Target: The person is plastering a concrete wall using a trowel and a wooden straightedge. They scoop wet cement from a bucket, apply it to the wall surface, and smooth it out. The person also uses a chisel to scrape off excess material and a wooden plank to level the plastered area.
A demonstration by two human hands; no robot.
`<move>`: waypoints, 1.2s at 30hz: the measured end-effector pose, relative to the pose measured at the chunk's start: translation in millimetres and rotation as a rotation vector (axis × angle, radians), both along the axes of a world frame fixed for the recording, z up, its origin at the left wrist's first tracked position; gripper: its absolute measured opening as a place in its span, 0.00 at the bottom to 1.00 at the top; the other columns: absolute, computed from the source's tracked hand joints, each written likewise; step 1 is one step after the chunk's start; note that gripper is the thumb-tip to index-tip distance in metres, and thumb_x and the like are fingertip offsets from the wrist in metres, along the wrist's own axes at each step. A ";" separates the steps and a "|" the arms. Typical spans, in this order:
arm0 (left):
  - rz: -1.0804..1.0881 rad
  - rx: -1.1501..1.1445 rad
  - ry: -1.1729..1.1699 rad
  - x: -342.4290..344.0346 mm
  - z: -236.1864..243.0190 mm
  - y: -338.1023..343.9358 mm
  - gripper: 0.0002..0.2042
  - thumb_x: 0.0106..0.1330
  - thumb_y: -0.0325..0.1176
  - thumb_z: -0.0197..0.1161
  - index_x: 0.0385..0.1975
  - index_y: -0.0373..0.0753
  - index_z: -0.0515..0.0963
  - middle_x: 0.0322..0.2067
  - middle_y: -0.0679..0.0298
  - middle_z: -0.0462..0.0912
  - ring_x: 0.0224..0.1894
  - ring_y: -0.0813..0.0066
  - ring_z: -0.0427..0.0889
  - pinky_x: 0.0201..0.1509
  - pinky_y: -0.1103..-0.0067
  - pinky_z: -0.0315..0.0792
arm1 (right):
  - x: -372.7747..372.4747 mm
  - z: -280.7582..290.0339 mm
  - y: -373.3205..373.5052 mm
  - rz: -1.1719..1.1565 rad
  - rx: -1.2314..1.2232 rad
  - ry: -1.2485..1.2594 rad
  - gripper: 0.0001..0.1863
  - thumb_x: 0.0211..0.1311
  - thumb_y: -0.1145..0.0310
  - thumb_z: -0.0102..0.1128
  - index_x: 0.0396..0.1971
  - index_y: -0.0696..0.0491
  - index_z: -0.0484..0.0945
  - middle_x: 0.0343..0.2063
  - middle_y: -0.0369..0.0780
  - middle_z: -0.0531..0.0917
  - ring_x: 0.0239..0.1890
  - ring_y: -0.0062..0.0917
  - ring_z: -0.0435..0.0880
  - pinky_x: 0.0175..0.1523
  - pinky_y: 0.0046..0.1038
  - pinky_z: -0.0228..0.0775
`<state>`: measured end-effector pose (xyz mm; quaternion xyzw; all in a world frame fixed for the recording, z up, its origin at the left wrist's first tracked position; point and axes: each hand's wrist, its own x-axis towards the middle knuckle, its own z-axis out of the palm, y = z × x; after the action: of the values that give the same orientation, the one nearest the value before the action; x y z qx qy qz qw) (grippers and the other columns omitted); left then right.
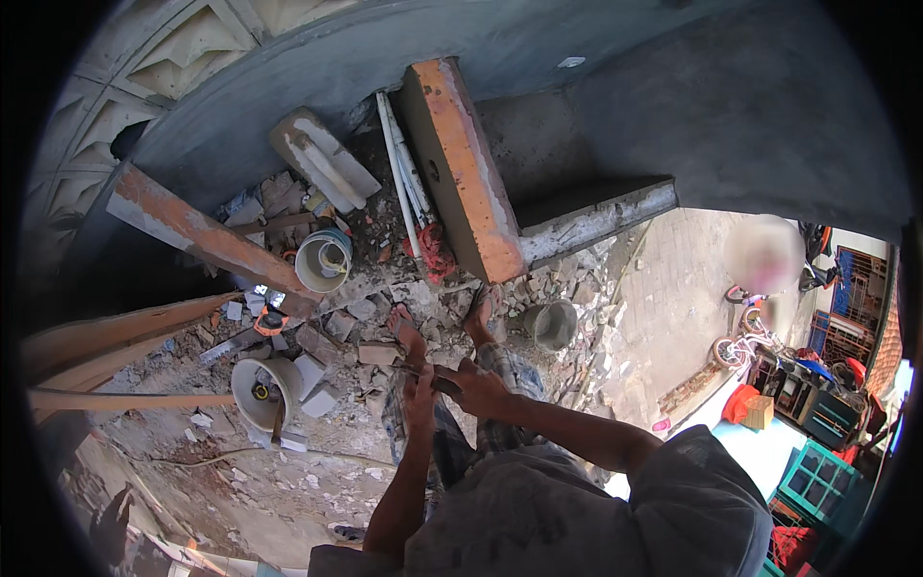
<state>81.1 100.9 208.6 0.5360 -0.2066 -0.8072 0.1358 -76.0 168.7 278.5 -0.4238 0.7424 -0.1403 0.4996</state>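
Head view showed the left hand (pixel 419 392) and right hand (pixel 478 389) closed together around a small dark tool (pixel 444 383) above the rubble (pixel 375 327), apparently steadying it at knee height.

You look down on a rubble-strewn dirt floor (pixel 288 481) littered with broken bricks and mortar. A grey curved concrete wall (pixel 596 87) rises ahead, with a concrete step (pixel 596 216) at its base. Orange-stained timber beams (pixel 461 163) lean against it, and white pipes (pixel 399 163) lie beside them. White buckets (pixel 322 260) sit among the debris. To your right, sunlit paving (pixel 673 298) leads toward a small bicycle (pixel 740 341) and coloured crates (pixel 817 481).
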 end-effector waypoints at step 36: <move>0.426 0.763 0.086 -325.3 -104.3 8.2 0.30 0.76 0.61 0.44 0.42 0.34 0.75 0.32 0.53 0.80 0.36 0.58 0.80 0.45 0.64 0.73 | -299.7 31.2 -56.3 -0.226 0.934 -0.348 0.36 0.67 0.66 0.53 0.74 0.36 0.53 0.59 0.48 0.69 0.49 0.49 0.79 0.46 0.60 0.79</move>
<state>-244.1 109.1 104.3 0.5444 0.2272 -0.8012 0.1002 -375.6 112.4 309.7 -0.0427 0.6729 0.0850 0.7336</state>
